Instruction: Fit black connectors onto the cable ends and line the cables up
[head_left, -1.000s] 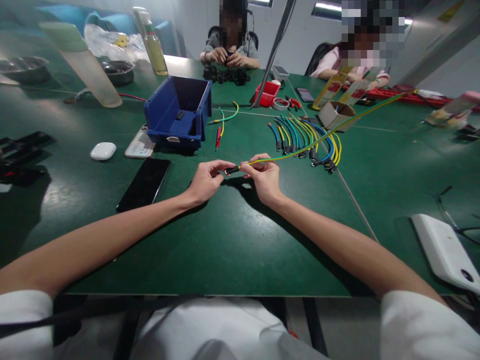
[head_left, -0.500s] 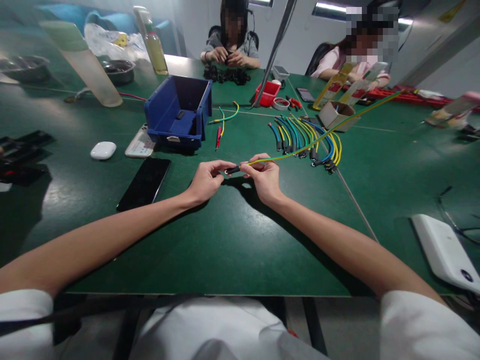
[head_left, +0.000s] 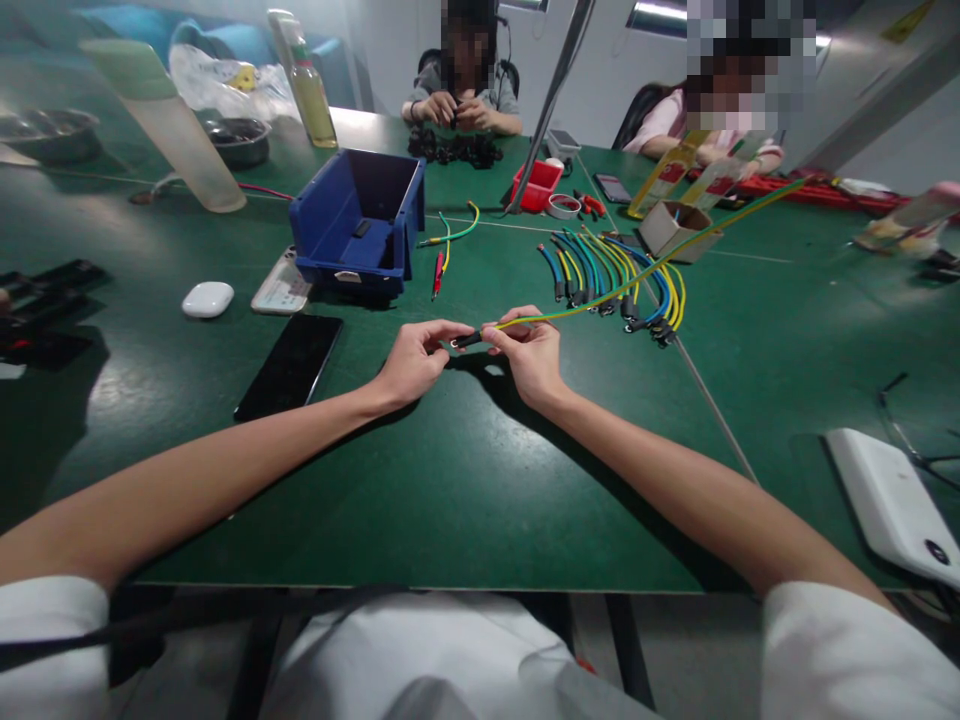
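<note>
While right hand (head_left: 535, 360) pinches yellow-green wire (head_left: 649, 274), yellow bottle (head_left: 660, 182), label blurred

A green tabletop (head_left: 480, 520) spans the room before a pale wall (head_left: 390, 50). A black chair (head_left: 640, 112) stands beyond; grey floor (head_left: 697, 650) shows below the near edge.
</note>
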